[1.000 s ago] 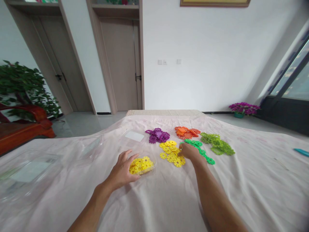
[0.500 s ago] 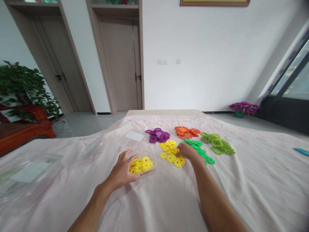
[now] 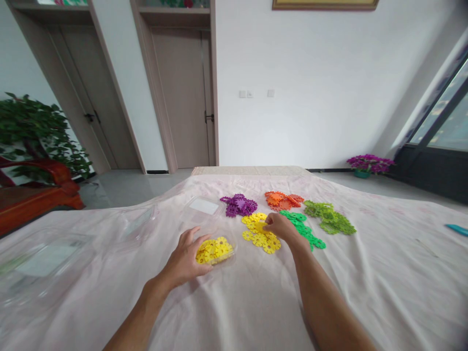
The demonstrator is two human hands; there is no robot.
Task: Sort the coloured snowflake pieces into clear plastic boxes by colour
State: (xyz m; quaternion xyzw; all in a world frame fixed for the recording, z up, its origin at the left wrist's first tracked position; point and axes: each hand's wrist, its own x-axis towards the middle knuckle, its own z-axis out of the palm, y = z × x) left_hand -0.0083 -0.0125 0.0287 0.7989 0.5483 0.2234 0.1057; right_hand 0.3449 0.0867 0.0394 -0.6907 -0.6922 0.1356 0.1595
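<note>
My left hand (image 3: 188, 253) is curled round the near-left side of a clear plastic box (image 3: 233, 254), which holds a heap of yellow snowflake-shaped discs (image 3: 215, 249). To the right of the box lies a loose pile of yellow discs (image 3: 260, 239) on the cloth. Over the upper right of that pile, my right hand (image 3: 281, 226) pinches a yellow disc (image 3: 261, 227) between thumb and fingers. Green discs (image 3: 302, 225) lie beside and partly behind my right hand.
Behind lie purple (image 3: 239, 204) and orange gear-edged pieces (image 3: 281, 200), with lime-green pieces (image 3: 331, 218) to the right. Clear plastic containers (image 3: 47, 263) stand at left, near a clear lid (image 3: 203, 205). A blue object (image 3: 457, 229) sits at the far right of the cloth-covered table (image 3: 234, 312).
My right hand has lifted slightly and shifted left, with a yellow disc now showing at its fingertips. My left hand and the box have stayed in place.
</note>
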